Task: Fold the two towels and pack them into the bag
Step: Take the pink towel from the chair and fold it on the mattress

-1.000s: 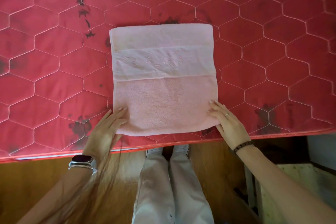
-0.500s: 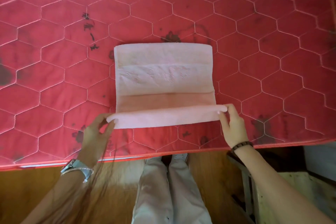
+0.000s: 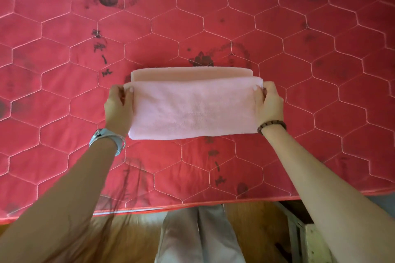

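Low over the bed (image 3: 64, 126), the left hand (image 3: 118, 107) and right hand (image 3: 269, 104) each pinch a towel (image 3: 192, 111) corner with curled fingers (image 3: 130, 90). A moment ago they lifted the near edge — now it lies folded over, almost at the far edge. The towel rests on the bed, half as big, so this fold looks nearly done.

Home bedroom, red quilted mattress (image 3: 64, 96), wooden floor (image 3: 132, 239)
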Tool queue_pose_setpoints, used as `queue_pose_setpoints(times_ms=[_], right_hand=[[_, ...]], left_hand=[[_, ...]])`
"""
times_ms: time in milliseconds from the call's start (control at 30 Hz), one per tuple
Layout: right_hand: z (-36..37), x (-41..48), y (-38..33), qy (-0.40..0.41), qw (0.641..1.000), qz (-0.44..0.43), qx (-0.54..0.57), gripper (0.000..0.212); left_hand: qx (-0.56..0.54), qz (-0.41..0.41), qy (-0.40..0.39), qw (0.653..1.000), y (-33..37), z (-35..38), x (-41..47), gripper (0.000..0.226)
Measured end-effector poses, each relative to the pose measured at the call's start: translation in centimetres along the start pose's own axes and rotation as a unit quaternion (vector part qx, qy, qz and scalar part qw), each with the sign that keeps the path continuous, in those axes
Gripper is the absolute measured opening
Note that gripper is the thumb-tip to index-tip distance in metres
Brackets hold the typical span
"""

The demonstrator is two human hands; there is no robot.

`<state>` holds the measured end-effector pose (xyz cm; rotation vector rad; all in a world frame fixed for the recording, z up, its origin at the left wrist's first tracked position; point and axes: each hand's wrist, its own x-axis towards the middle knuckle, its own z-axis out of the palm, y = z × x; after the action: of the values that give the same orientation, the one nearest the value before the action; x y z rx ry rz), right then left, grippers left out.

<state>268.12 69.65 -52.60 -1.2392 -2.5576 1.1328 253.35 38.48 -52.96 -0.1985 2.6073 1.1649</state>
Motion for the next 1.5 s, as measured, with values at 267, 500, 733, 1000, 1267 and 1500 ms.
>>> queue_pose_setpoints(times_ms=[267,500,733,1000,1267,1500], right_hand=[[1.9,4.3,-0.5,-0.011,0.999,0.017,-0.039,0.027],[2.4,4.9,-0.3,0.001,0.999,0.021,-0.049,0.032],[2.1,4.7,-0.5,0.018,0.999,0.013,-0.043,0.029],[1.8,0.3,-3.1,0.028,0.959,-0.223,-0.172,0.042],[9.8,-3.1,-5.1,-0.126,0.919,-0.318,-0.195,0.051],[10.7,-1.5,-3.9,-0.105,0.884,-0.320,-0.324,0.061]], left_hand=[[0.018,0.014,0.025,0.999,1.0,1.5,3.9,0.026],[0.033,0.012,0.048,0.998,0.7,2.6,4.6,0.030],[0.063,0.002,0.068,0.996,1.4,2.2,4.2,0.031],[0.102,0.146,0.100,0.979,-0.1,1.1,0.2,0.036],[0.257,0.420,-0.067,0.868,1.2,8.4,-3.6,0.046],[0.379,0.379,-0.088,0.839,0.2,9.5,-2.4,0.063]])
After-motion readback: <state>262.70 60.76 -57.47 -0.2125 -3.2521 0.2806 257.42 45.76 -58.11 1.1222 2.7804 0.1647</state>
